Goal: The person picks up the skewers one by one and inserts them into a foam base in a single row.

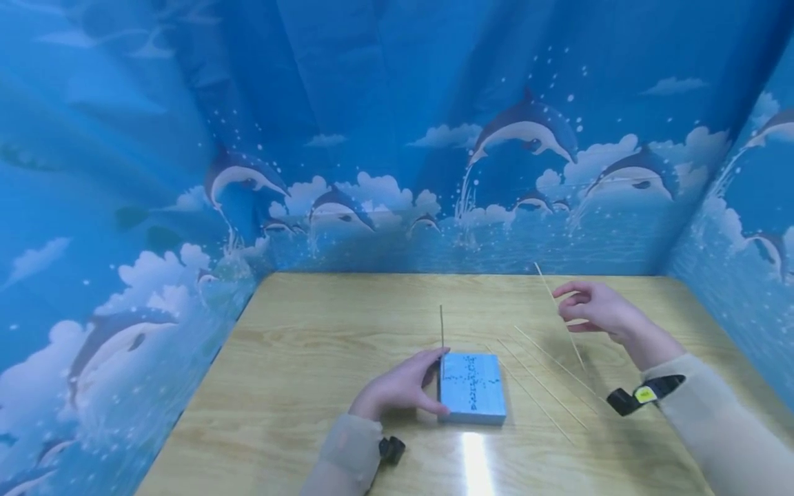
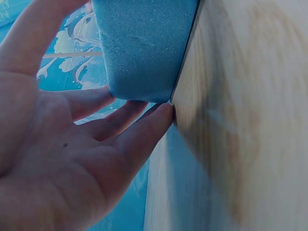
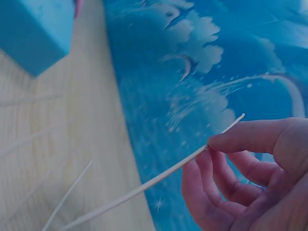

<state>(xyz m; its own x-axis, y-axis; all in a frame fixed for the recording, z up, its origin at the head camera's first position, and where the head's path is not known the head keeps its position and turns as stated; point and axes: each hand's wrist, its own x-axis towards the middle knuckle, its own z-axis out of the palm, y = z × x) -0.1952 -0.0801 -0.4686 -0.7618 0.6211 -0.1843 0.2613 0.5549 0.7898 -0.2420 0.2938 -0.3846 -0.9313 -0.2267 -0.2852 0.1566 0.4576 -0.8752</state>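
On the wooden table lies a blue block (image 1: 490,394) with dark specks on top. A thin stick (image 1: 442,327) rises near its left edge. My left hand (image 1: 400,386) grips the block's left side, thumb at the front corner and fingers at the back; in the left wrist view, fingertips of the hand (image 2: 82,144) touch the block (image 2: 142,53) low down by the table. To the right, above the table, my right hand (image 1: 598,313) holds another thin stick (image 1: 573,344). The right wrist view shows this stick (image 3: 144,186) pinched between thumb and fingertips of the hand (image 3: 250,173).
Several thin sticks (image 1: 540,377) lie slanting on the table (image 1: 310,344) between the block and my right hand. Blue curtains (image 1: 372,138) with dolphins and clouds stand behind the table and at both sides. A bright reflection shows in front of the block.
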